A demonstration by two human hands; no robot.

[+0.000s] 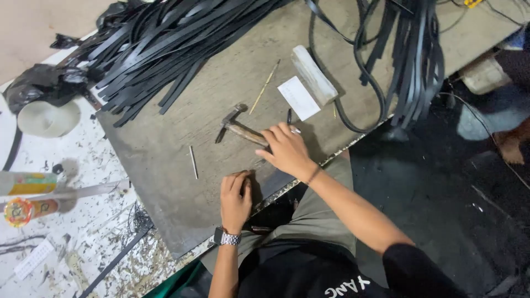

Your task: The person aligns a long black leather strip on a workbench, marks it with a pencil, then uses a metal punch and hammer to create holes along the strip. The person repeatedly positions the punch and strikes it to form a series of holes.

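Two hands at a dark work board, one on a hammer.

Nearest, the left hand lies curled, fingers together, pressing the board near its edge. Just beyond, the right hand closes around the wooden handle of the hammer, whose head lies flat on the board to the hand's left. Farther off, a white tub, contents not discernible, and black strips.

Grey work board, paint-flecked white floor, dark mat
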